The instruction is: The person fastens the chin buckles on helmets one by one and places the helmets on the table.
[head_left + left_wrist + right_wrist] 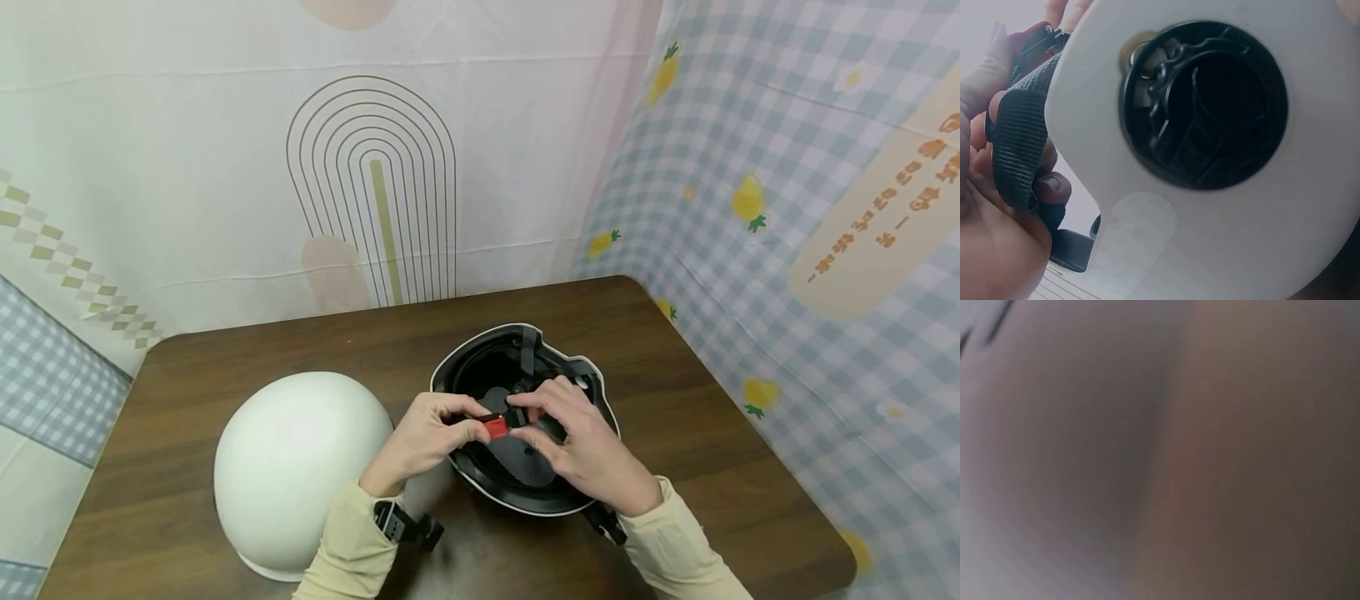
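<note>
An upturned helmet (525, 468), black inside with a white rim, lies on the table. Above its opening my left hand (420, 439) pinches a red-and-black chin strap buckle (496, 427) between thumb and fingers. From the other side my right hand (588, 450) pinches the black end (516, 417) of the buckle; whether the two parts are joined I cannot tell. In the left wrist view, black webbing strap (1019, 147) loops by the left fingers, beside the white shell (1310, 206) with its round black side piece (1210, 112). The right wrist view is too blurred to read.
A second white helmet (300, 467) sits dome up to the left, close to my left forearm. Both are on a dark brown wooden table (720, 492). Patterned cloth (525, 167) hangs behind and to the right.
</note>
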Action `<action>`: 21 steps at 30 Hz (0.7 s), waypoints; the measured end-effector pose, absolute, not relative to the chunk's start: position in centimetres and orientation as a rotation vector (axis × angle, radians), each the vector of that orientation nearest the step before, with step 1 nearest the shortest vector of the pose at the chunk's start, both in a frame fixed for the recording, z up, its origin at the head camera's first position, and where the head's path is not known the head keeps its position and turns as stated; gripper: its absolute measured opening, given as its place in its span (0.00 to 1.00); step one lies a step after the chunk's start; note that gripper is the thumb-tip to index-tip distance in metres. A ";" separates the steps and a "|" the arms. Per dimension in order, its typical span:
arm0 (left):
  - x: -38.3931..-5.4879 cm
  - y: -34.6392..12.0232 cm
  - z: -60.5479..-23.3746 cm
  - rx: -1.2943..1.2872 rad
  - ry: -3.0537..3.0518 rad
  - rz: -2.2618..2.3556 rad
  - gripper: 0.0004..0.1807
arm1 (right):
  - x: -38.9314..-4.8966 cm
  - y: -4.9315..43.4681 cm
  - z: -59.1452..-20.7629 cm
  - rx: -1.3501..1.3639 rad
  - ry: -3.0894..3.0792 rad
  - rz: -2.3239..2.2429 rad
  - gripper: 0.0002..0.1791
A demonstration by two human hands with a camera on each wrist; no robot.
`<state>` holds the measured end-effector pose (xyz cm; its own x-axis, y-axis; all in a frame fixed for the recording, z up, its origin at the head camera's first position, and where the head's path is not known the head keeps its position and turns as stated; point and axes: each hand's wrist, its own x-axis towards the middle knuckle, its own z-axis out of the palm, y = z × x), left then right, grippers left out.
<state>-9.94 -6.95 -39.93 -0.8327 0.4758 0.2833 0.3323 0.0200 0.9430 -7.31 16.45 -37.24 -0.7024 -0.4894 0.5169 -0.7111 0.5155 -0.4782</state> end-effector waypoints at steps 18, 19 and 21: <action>-9.9 -6.7 -40.0 0.884 2.170 1.934 0.03 | -6.9 15.9 -37.5 1.043 -2.390 0.962 0.26; -9.9 -6.7 -40.0 0.884 2.171 1.933 0.03 | -6.9 15.9 -37.5 1.043 -2.390 0.961 0.26; -9.9 -6.6 -40.0 0.887 2.172 1.929 0.03 | -6.9 15.9 -37.5 1.042 -2.388 0.962 0.26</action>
<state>-9.92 -6.64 -40.00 -0.8245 0.4826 0.2954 0.3504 0.0255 0.9363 -6.90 15.89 -37.48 -0.6619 -0.5009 0.5576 -0.7476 0.4955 -0.4423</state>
